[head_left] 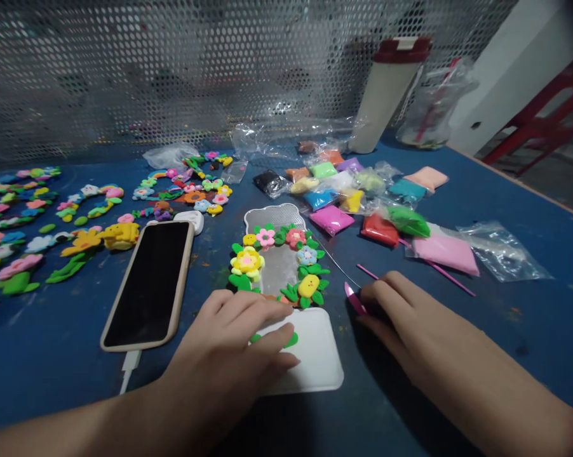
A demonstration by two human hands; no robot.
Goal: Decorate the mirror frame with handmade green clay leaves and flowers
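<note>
My left hand [239, 343] lies over a white board [315, 362], fingers spread. Bits of flat green clay [292, 340] show between and beside its fingers. Just beyond the board stands a mirror [277, 270] framed with clay flowers and leaves, including a large yellow flower [247, 263], a pink flower [265, 237] and a yellow piece with a small face [309, 285]. To the right, my right hand [396, 317] is closed on a pink plastic clay tool [354, 299], its pointed end sticking out past the thumb and forefinger.
A phone [149, 285] with a white cable lies at left, near several clay-decorated pieces [91, 200]. Bags of coloured clay [331, 219] spread across the back right. Pink sticks [451, 278] lie beside them. A tall cup [386, 95] stands before the perforated metal panel [172, 70].
</note>
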